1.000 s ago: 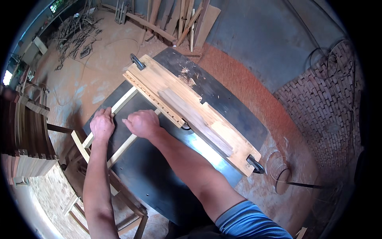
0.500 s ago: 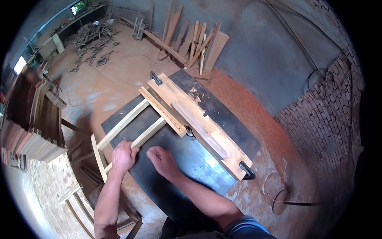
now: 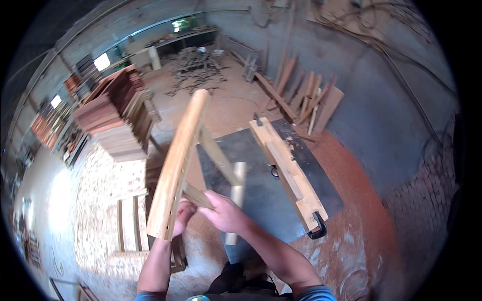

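A pale wooden frame (image 3: pixel 174 170) is raised off the table and tilted. Its thick rail, with a row of small holes along one edge, comes close to the view; two crosspieces run from it to a thinner rail. My right hand (image 3: pixel 222 211) is wrapped round the nearer crosspiece. Behind the thick rail's lower end, my left hand (image 3: pixel 185 216) is curled against the frame, slightly blurred and partly hidden. To the right, a long wooden beam (image 3: pixel 287 173) lies on the dark table (image 3: pixel 241 145), with a black clamp (image 3: pixel 318 224) at its near end and another clamp (image 3: pixel 257 120) at its far end.
Stacked boards (image 3: pixel 113 120) stand at the left, beyond a slatted wooden piece (image 3: pixel 129 226) on the floor. Planks (image 3: pixel 314 100) lean against the far wall. A heap of scraps (image 3: pixel 197 67) lies at the back. Shavings (image 3: pixel 290 143) dot the table's far side.
The wooden frame has come up off the table and swung left, its holed rail now nearest. My right hand has taken hold of a crosspiece. The view has shifted left.
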